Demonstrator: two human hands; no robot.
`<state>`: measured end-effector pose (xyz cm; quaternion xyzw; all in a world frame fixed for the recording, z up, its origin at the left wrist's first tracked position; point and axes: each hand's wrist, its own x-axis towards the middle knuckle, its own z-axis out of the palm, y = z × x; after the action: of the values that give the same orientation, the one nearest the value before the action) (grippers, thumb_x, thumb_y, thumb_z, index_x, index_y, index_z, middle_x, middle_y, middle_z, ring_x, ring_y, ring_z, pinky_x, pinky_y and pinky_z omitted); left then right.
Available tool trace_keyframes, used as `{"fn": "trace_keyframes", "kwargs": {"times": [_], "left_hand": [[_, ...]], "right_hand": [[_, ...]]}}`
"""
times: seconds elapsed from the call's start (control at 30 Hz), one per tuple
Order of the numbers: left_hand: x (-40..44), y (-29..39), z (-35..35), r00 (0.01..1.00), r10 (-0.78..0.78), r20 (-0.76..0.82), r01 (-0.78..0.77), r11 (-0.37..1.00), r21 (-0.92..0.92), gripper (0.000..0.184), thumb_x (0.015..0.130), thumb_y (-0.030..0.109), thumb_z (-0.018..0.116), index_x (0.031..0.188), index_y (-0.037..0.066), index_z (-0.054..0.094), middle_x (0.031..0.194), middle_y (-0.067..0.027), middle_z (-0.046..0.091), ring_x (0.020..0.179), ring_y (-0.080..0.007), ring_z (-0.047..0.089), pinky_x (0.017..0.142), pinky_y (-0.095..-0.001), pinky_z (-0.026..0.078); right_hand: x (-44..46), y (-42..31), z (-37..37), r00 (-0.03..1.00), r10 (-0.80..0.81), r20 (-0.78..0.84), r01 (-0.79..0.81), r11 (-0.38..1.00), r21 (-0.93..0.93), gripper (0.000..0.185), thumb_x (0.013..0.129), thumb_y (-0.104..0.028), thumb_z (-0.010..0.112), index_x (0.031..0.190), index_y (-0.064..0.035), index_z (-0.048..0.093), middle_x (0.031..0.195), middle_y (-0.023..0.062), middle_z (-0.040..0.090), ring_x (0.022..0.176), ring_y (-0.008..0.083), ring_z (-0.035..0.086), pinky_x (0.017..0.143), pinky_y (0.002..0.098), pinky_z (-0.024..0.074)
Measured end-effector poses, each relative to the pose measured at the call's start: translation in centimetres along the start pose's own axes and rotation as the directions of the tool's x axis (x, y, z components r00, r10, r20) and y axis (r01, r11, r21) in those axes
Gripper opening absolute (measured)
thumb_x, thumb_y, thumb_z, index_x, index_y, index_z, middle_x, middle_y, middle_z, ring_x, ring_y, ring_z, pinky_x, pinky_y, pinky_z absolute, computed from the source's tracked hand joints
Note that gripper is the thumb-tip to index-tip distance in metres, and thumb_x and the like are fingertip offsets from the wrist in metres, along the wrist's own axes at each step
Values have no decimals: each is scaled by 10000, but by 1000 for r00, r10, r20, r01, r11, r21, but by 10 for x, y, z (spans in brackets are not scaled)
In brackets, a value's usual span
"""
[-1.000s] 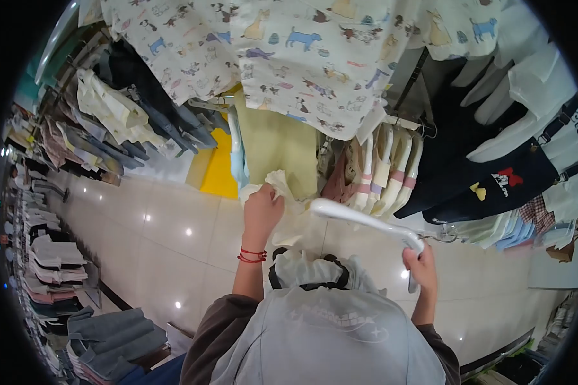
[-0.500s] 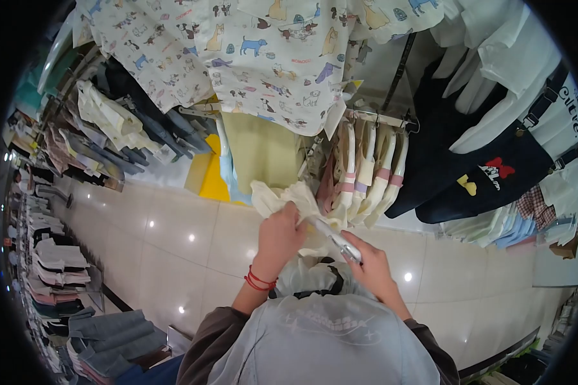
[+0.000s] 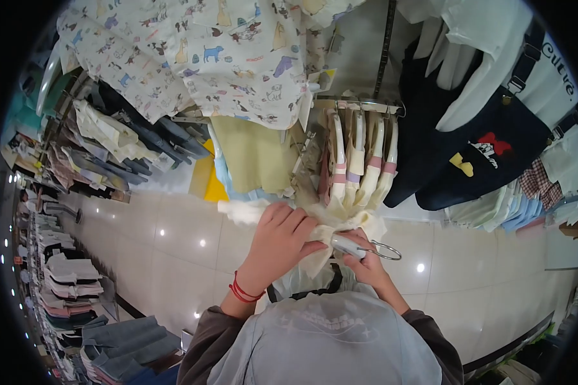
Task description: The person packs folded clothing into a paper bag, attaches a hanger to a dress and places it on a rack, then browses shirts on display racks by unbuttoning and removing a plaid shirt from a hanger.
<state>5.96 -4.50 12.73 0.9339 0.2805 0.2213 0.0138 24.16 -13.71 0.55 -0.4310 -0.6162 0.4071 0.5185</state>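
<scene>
Nearest, a grey vest (image 3: 331, 343); just beyond it, the left hand (image 3: 280, 236), curled, pinches a cream garment (image 3: 316, 262), while the right hand (image 3: 367, 264) grips a white hanger (image 3: 349, 246) partly covered by that garment; farther off, pale clothes (image 3: 370, 186) hang from a metal rail (image 3: 350, 105)

Bright light; white glare spots on glossy floor (image 3: 459, 276); fisheye-curved edges, black corners.

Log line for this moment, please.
left hand: holding cream garment | right hand: holding white hanger | hanger: partly covered by garment, hook exposed
</scene>
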Motion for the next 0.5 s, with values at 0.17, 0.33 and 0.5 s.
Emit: {"fn": "trace_keyframes", "kwargs": {"times": [0.17, 0.33, 0.5], "left_hand": [[-7, 6, 5, 967, 20, 253, 11, 993, -118, 419, 639, 381, 700, 865, 70, 533, 686, -43, 551, 650, -218, 572, 576, -312, 442], [-11, 8, 10, 964, -41, 264, 98, 973, -207, 433, 652, 403, 702, 857, 65, 524, 628, -50, 531, 559, -238, 554, 501, -319, 426], [-18, -5, 1, 953, -221, 207, 270, 930, -250, 501, 631, 415, 728, 905, 51, 519, 612, -85, 548, 565, -273, 565, 509, -331, 430]], "right_hand": [[7, -7, -4, 985, -2, 175, -16, 995, 100, 411, 832, -186, 535, 1170, 36, 468, 1164, 152, 479, 1051, 269, 455, 908, 344, 354], [8, -13, -11, 936, 95, 340, -170, 965, 198, 435, 828, -184, 536, 1199, 22, 441, 1156, 125, 477, 1073, 254, 443, 942, 330, 328], [3, 12, -39, 829, 211, 518, -363, 908, 211, 597, 847, -429, 476, 1213, 37, 405, 1172, 124, 433, 1094, 219, 410, 926, 292, 308]]}}
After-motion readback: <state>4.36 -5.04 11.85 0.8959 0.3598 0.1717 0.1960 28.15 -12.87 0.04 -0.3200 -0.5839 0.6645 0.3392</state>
